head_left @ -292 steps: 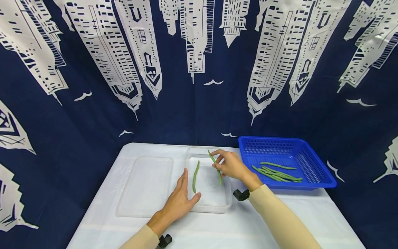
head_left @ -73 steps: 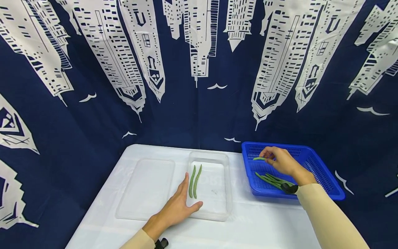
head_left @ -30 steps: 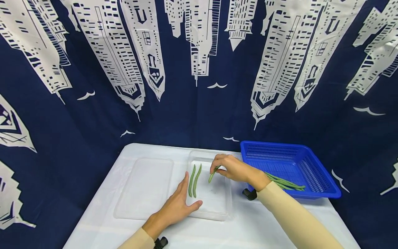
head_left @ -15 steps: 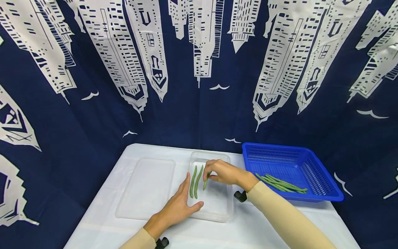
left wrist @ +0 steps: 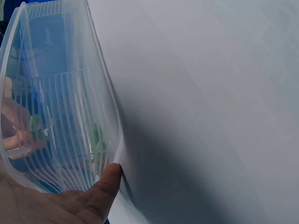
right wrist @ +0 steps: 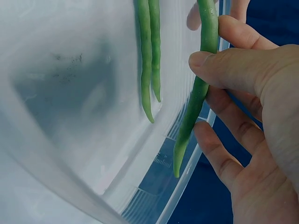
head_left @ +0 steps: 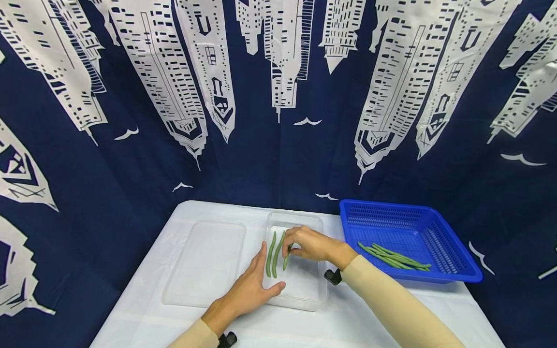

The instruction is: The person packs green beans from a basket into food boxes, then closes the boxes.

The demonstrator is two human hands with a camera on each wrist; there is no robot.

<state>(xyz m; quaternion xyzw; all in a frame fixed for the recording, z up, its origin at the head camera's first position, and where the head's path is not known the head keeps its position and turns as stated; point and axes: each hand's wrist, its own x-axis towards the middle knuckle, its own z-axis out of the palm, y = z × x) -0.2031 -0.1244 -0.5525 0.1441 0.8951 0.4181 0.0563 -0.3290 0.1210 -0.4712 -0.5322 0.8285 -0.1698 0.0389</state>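
Observation:
My right hand pinches a green bean between thumb and fingers, over the clear plastic container. One end of this bean points down toward the container floor in the head view. Two more green beans lie side by side inside, lengthwise near the container's left wall. My left hand rests at the near left corner of the container, fingers extended along its left side and thumb out over the near end. In the left wrist view a digit touches the container's rim.
A blue perforated basket stands right of the container, with several green beans in it. A flat translucent lid lies on the white tabletop to the left. Behind hangs a dark blue curtain with white buildings.
A second bean has come to lie in the container. My right hand took another bean from the basket and carried it left and down beside the other two. My left hand stays at the container.

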